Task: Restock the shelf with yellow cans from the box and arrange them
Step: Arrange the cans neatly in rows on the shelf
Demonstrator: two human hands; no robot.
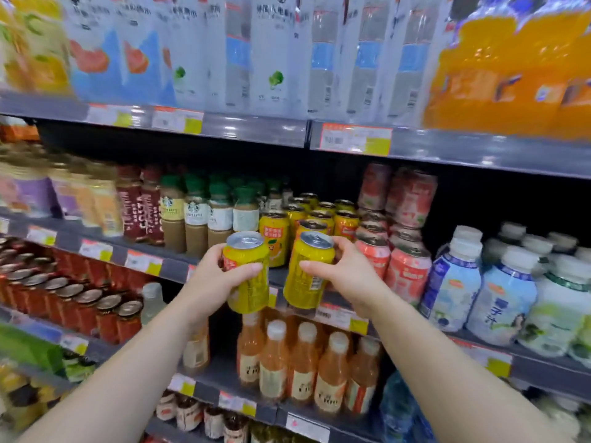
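yellow cans (246, 273), one gripped in each hand, before shelf (179, 260).

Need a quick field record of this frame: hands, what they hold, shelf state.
left hand: grips left yellow can, upright
right hand: grips right yellow can, upright
held cans: in front of the shelf edge, not yet set down
shelved yellow cans: rows on middle shelf, behind held cans
neighbours: coffee bottles left, pink cans right
box: not in view
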